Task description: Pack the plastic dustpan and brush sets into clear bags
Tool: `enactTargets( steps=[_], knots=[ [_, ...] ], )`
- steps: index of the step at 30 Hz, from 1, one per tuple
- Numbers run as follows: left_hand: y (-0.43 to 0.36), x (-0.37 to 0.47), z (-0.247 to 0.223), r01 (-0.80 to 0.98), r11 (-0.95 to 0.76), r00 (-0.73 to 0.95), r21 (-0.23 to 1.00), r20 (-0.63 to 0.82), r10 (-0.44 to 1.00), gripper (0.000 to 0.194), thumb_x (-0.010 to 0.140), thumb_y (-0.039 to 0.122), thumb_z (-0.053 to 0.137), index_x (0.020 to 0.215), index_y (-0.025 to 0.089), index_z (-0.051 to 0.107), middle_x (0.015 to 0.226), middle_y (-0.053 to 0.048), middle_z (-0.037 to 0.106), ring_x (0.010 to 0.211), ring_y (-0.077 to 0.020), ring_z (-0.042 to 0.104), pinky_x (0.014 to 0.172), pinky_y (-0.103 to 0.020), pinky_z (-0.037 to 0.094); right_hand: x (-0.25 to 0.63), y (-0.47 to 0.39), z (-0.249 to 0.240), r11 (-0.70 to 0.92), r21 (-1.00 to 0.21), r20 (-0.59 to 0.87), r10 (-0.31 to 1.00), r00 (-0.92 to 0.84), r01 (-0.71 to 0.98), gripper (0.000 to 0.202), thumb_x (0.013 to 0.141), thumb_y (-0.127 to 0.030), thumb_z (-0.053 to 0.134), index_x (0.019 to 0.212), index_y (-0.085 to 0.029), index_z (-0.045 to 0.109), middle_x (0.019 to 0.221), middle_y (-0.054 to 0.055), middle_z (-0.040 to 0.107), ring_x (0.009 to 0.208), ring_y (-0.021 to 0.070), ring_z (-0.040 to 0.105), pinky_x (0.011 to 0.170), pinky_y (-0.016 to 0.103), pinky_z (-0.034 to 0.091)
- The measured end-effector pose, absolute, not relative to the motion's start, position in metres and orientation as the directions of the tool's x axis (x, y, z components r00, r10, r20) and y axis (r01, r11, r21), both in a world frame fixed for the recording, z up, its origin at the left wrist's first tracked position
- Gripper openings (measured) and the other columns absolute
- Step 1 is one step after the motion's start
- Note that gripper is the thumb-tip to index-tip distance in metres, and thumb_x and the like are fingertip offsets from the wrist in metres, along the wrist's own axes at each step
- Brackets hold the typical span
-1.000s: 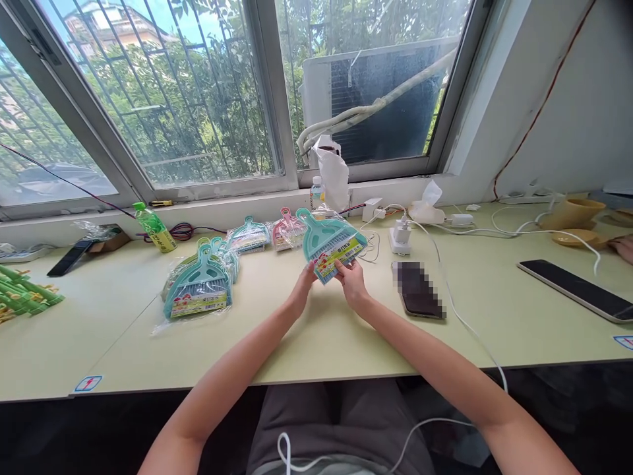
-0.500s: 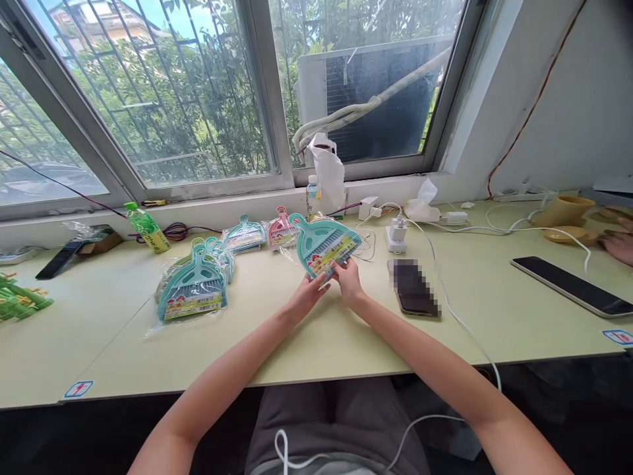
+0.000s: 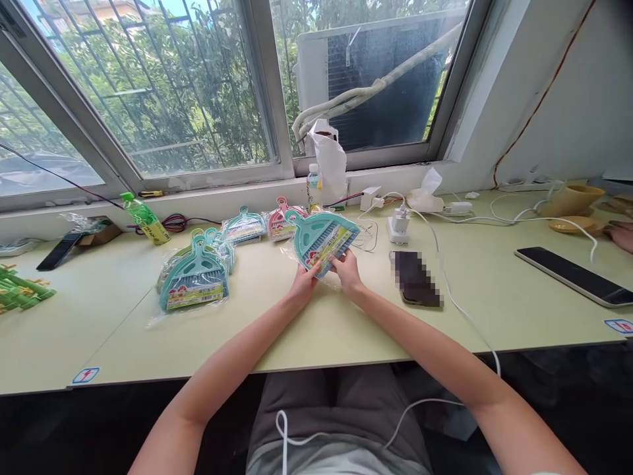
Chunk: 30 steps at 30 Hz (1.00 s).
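A teal dustpan-and-brush set (image 3: 321, 239) with a yellow label is held up over the table, tilted, its handle toward the upper left. My left hand (image 3: 302, 285) grips its lower left edge, and my right hand (image 3: 347, 269) grips the lower right side. To the left lies a pile of similar wrapped sets, a teal one (image 3: 195, 280) on top. Behind them are another wrapped teal set (image 3: 244, 225) and a pink set (image 3: 281, 221), which is partly behind the held one.
A dark phone (image 3: 416, 280), white charger (image 3: 398, 225) and cables lie to the right, with a tablet (image 3: 576, 276) farther right. A green bottle (image 3: 146, 219) leans at the back left. Another person's hand (image 3: 620, 235) shows at the right edge.
The held set has tilted slightly and shifted a little left. My left hand has moved slightly left and now wraps the set's lower edge more closely. The camera view has shifted slightly.
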<state>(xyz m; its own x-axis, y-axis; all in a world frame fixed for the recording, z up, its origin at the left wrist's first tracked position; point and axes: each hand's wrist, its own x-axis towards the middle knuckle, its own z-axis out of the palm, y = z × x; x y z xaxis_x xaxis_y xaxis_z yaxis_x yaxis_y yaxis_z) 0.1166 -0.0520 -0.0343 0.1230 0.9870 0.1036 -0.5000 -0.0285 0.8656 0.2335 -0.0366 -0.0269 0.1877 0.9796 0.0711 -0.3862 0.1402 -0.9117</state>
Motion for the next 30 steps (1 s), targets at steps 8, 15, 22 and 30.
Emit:
enactTargets(
  steps=[8,15,22,30],
  knots=[
    [-0.054,0.11,-0.03,-0.437,0.017,0.116,0.899,0.038,0.992,0.048,0.072,0.027,0.08,0.114,0.017,0.059,0.123,-0.01,0.066,0.118,-0.028,0.06,0.105,-0.047,0.045,0.235,-0.041,-0.027,0.106,-0.92,0.06,0.99,0.13,-0.377,0.033,0.071,-0.03,0.073,0.097,-0.02,0.055,0.095,0.005,0.071,0.083,0.0205,0.07,0.071,0.037,0.062],
    [-0.057,0.108,-0.026,-0.325,-0.018,0.124,0.945,0.062,0.99,0.054,0.071,0.035,0.081,0.115,0.017,0.056,0.12,-0.012,0.066,0.108,-0.0312,0.064,0.089,-0.05,0.055,0.237,-0.042,-0.022,0.049,-0.916,-0.001,0.992,0.124,-0.397,0.023,0.077,-0.022,0.068,0.096,-0.02,0.055,0.096,0.006,0.071,0.079,0.022,0.072,0.075,0.041,0.063],
    [-0.056,0.106,-0.025,-0.233,-0.081,0.091,0.969,0.104,0.99,0.056,0.072,0.038,0.079,0.116,0.019,0.051,0.119,-0.012,0.065,0.099,-0.0282,0.066,0.081,-0.047,0.058,0.241,-0.037,-0.024,-0.017,-0.915,-0.028,0.999,0.021,-0.403,0.024,0.078,-0.026,0.073,0.095,-0.02,0.057,0.085,0.004,0.072,0.069,0.0188,0.071,0.07,0.036,0.062],
    [-0.028,0.069,-0.016,-0.072,-0.201,0.039,0.977,0.204,0.978,0.058,0.069,0.026,0.077,0.119,0.02,0.047,0.109,-0.011,0.066,0.07,-0.0213,0.07,0.07,-0.042,0.06,0.275,-0.018,-0.022,0.034,-0.971,0.01,0.995,-0.103,0.235,0.02,0.091,-0.029,0.058,0.078,-0.016,0.065,0.068,0.008,0.07,0.052,0.0186,0.065,0.063,0.037,0.056]
  ],
)
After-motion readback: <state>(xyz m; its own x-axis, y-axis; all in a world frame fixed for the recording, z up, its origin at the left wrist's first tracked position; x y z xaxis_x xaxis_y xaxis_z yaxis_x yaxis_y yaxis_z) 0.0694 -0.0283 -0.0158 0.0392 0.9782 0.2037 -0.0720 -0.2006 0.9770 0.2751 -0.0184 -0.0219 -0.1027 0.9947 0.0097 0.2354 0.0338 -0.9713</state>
